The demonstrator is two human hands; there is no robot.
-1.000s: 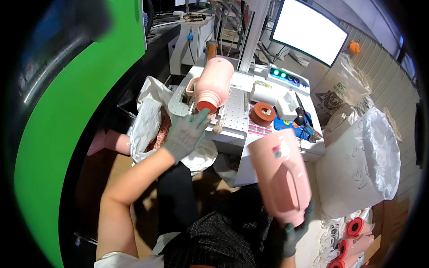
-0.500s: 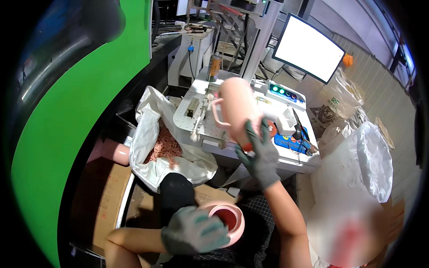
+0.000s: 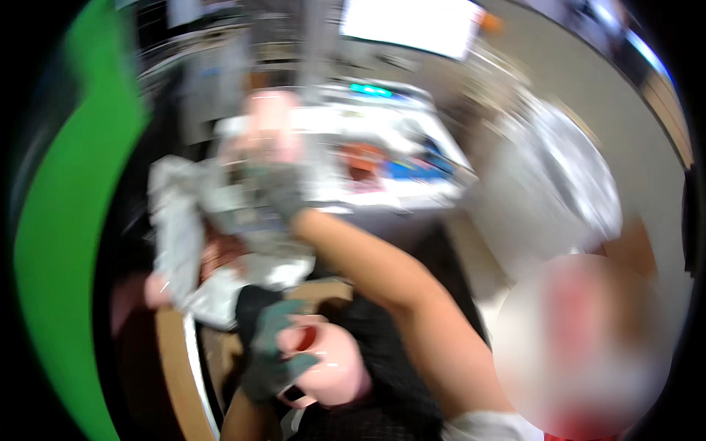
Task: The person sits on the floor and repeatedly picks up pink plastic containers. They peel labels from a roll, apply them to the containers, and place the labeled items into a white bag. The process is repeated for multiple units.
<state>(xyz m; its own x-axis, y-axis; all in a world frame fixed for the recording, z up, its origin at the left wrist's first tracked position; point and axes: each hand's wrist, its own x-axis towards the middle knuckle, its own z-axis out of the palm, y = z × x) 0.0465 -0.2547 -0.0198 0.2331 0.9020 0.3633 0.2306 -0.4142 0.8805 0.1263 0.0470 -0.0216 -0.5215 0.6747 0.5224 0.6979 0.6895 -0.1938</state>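
My left hand [image 3: 271,356], in a grey-green glove, is closed around the rim and handle side of a pink mug [image 3: 334,367]. That mug lies tilted over my lap, its mouth showing a red inside. My right arm reaches forward and left across the worktable. The gloved right hand [image 3: 276,191] is at the near end of a second pink mug [image 3: 273,125], over the left part of the table. Motion blur smears its fingers, though they appear closed on this mug. Whether the second mug touches the table fixture I cannot tell.
A white sack [image 3: 176,213] with pink shreds stands left of the worktable [image 3: 331,187]. On the table are a round orange-red thing [image 3: 362,158] and a blue item [image 3: 408,169]. A lit monitor [image 3: 412,22] stands behind; a large white bag [image 3: 544,176] is at right.
My right hand has carried its mug forward and left over the table. My left hand has turned its mug, so the mouth now faces left. The whole view has shifted and blurred.
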